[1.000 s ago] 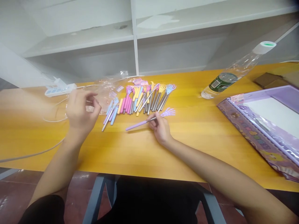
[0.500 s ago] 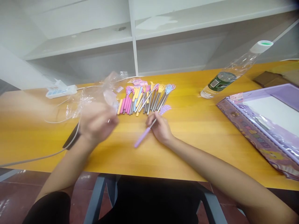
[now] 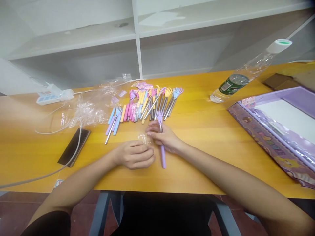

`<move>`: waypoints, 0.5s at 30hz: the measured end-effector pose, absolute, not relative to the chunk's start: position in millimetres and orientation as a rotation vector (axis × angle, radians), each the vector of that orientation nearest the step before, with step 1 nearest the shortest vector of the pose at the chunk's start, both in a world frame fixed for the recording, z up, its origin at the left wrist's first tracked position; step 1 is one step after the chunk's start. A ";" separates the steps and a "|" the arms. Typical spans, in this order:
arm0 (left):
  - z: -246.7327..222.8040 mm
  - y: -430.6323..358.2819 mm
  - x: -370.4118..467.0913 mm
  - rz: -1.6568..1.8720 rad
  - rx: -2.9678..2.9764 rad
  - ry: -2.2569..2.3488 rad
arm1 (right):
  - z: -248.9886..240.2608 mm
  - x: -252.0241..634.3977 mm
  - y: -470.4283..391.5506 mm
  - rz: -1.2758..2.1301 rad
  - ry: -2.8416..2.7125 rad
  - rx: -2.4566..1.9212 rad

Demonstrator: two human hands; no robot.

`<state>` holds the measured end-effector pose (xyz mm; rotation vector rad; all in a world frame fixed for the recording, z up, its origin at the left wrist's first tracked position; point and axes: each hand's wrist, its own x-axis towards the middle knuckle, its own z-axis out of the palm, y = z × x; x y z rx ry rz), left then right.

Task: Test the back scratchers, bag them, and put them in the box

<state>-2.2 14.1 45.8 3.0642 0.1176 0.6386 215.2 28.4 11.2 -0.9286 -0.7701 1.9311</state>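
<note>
A purple back scratcher [image 3: 162, 154] with a metal shaft and a small hand-shaped head is held upright, head away from me, in my right hand [image 3: 166, 137]. My left hand [image 3: 136, 154] is closed just beside it, pinching a small clear plastic bag [image 3: 145, 139] that lies between the two hands. Beyond my hands lies a row of back scratchers [image 3: 147, 104] in pink, yellow, blue and grey metal. A smaller group with blue and purple handles [image 3: 117, 124] rests to its left.
Crumpled clear wrappers [image 3: 90, 111] and a power strip [image 3: 55, 95] lie at the left, near a phone [image 3: 74, 147] crossed by a white cable. A water bottle [image 3: 230, 87] stands at the right, beside a purple display box [image 3: 261, 134]. White shelving [image 3: 137, 42] rises behind the table.
My left hand has come from the wrappers on the left to beside my right hand. The purple back scratcher has turned from slanted to nearly upright.
</note>
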 end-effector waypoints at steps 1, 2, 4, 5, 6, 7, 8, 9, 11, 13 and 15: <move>45.3 15.3 -1.6 0.741 3.072 0.080 | 11.3 214.1 27.5 1.914 -0.769 -0.921; 44.8 16.3 -0.9 0.838 3.072 0.051 | 11.6 214.1 27.4 1.889 -0.765 -0.909; 42.8 17.3 -0.1 0.972 3.043 0.036 | 12.7 217.2 29.5 1.836 -0.754 -0.884; 41.2 17.1 -0.3 1.028 3.011 0.079 | 13.4 219.8 31.4 1.813 -0.750 -0.870; 39.1 16.7 -0.9 1.091 2.967 0.143 | 14.0 222.7 33.5 1.792 -0.746 -0.857; 36.5 16.3 -1.9 1.150 2.913 0.228 | 14.6 225.5 35.7 1.771 -0.742 -0.846; 33.4 16.2 -3.2 1.208 2.842 0.336 | 15.1 228.0 37.6 1.751 -0.738 -0.836; 29.8 16.6 -4.5 1.253 2.751 0.469 | 15.6 229.9 39.1 1.733 -0.731 -0.828; 21.5 19.4 -6.4 1.285 2.500 0.750 | 16.4 231.6 40.8 1.700 -0.718 -0.817; 12.6 24.1 -6.1 1.286 2.133 0.929 | 17.6 230.6 40.5 1.674 -0.714 -0.811; 4.9 28.4 -3.4 1.215 1.708 0.900 | 19.0 228.0 38.9 1.648 -0.724 -0.810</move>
